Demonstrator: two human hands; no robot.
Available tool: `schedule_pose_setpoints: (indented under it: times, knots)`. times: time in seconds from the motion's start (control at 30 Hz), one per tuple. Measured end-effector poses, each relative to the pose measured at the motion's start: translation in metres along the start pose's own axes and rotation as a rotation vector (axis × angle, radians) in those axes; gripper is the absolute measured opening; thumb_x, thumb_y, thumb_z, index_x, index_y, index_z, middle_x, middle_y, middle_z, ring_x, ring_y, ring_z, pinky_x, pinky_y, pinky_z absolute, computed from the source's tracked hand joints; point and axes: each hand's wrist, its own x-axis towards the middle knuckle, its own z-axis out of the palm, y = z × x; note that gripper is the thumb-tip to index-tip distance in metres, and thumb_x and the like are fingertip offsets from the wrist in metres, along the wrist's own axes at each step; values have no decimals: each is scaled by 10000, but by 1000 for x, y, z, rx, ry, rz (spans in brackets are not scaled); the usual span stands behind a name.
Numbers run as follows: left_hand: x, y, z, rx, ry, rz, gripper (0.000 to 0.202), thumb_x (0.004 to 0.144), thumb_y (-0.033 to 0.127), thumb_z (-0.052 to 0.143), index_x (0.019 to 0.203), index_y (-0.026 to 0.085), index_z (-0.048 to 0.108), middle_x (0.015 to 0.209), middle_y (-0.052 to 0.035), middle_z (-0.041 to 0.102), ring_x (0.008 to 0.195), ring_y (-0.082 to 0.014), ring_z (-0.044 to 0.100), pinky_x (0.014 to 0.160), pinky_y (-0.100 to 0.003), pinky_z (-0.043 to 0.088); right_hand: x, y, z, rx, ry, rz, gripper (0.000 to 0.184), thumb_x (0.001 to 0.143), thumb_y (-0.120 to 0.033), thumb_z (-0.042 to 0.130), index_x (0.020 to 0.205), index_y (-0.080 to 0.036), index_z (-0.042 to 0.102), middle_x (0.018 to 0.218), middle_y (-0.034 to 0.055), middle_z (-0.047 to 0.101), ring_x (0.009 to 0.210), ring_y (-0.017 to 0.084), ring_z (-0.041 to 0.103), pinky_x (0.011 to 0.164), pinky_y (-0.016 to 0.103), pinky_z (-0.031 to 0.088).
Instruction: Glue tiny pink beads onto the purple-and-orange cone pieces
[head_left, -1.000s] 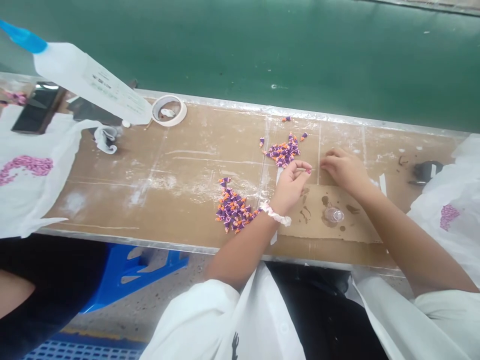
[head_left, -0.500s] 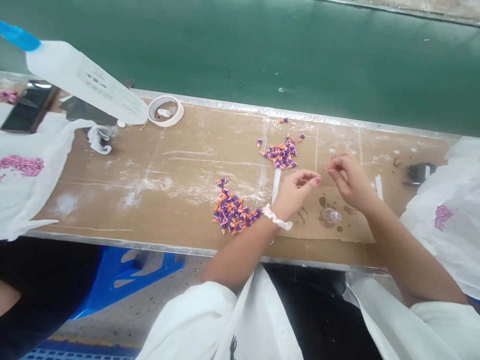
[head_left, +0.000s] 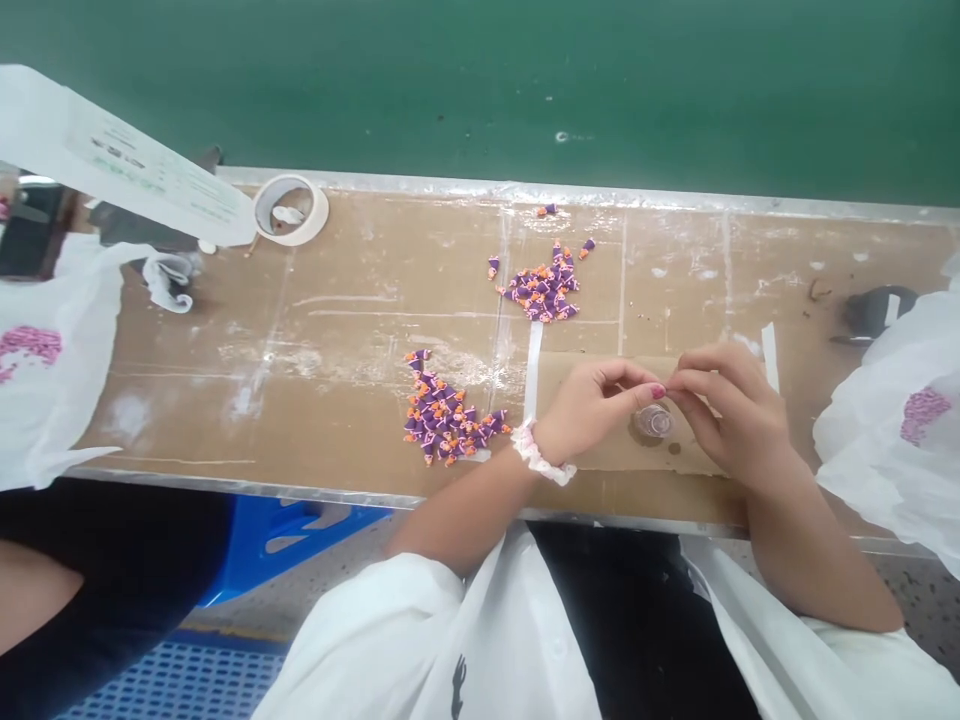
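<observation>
My left hand (head_left: 592, 408), with a pale scrunchie (head_left: 534, 455) on its wrist, is closed in a pinch. My right hand (head_left: 731, 415) is pinched too, and the fingertips of both meet above the work board. Whatever sits between them is too small to make out. Just below the fingertips stands a small clear cup (head_left: 655, 421), among dark wet spots on a brown sheet (head_left: 600, 460). To the left lies a heap of small purple and orange figures (head_left: 442, 415). A second heap of such figures (head_left: 544, 290) lies farther back, with a few loose ones around it.
At the left are a roll of white tape (head_left: 311, 222), a large white bottle (head_left: 142, 165), a dark phone (head_left: 34, 225) and white plastic (head_left: 60, 400) with pink bits. More white plastic (head_left: 870, 420) and a black object (head_left: 877, 312) lie right. Another person's leg (head_left: 37, 595) shows lower left.
My hands have come nearer to me and their fingertips now meet by the cup; before, a small gap lay between them. The view has shifted slightly. Both heaps look the same.
</observation>
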Motion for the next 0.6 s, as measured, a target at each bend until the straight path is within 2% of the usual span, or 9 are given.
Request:
schedule_pose_setpoints:
  times: [0.2, 0.33, 0.47, 0.6]
  knots:
    - [-5, 1, 8, -145, -28, -23, 266, 782, 415, 726, 769, 156, 668, 682, 9, 643, 616, -78, 578, 604, -215, 475, -3, -5, -4, 119, 26, 64, 265, 851, -69, 639, 1011, -276, 598, 867, 34, 626, 754, 189, 601, 655, 355, 487]
    - [-7, 1, 12, -243, -9, 36, 322, 769, 478, 735, 770, 165, 655, 714, 5, 637, 605, -67, 552, 567, -204, 462, -5, -8, -1, 189, 132, 142, 337, 820, -79, 677, 1052, -297, 566, 903, 22, 645, 777, 189, 625, 651, 352, 506]
    - [-7, -3, 14, -223, 14, 86, 325, 795, 495, 709, 817, 176, 649, 745, 7, 645, 605, -61, 541, 566, -197, 455, -7, -9, 3, 322, 152, 181, 339, 806, -35, 640, 995, -295, 532, 877, 2, 635, 760, 172, 621, 630, 336, 504]
    - [-7, -6, 15, -144, 4, 170, 315, 839, 495, 661, 841, 179, 649, 764, 0, 649, 640, -72, 561, 610, -208, 471, -7, -10, 5, 343, 159, 157, 325, 797, -2, 626, 946, -272, 526, 854, -2, 631, 743, 153, 612, 610, 310, 492]
